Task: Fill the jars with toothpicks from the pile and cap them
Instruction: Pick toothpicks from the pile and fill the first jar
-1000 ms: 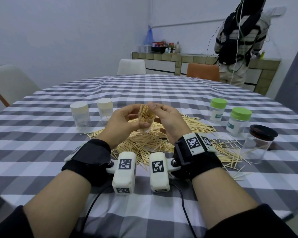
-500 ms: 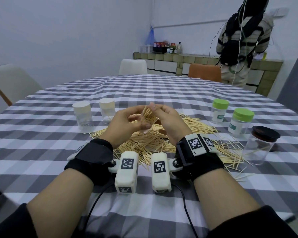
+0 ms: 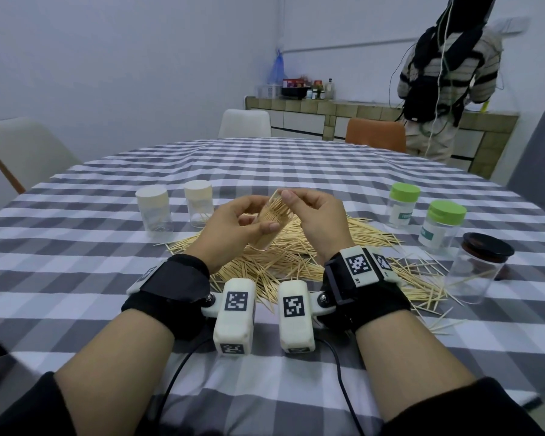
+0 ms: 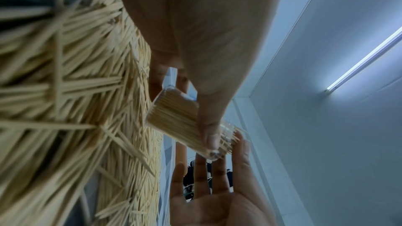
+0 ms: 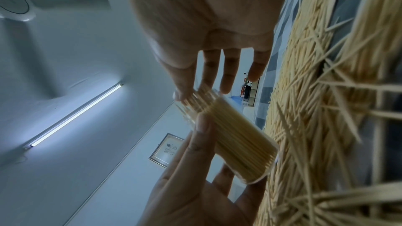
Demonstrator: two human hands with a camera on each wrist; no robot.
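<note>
Above the pile (image 3: 283, 259), the left hand (image 3: 230, 228) is gripping the tilted, packed jar (image 3: 269, 221); the right hand (image 3: 315, 215), at 2 o'clock, is spreading fingertips across protruding tips; tamping gently should seat them flush before capping

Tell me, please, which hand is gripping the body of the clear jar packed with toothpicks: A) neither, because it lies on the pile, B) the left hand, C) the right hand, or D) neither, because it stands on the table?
B: the left hand wraps thumb and fingers around the tilted clear jar, held above the toothpick pile, while the right hand only touches the toothpick tips at its open mouth.
</note>
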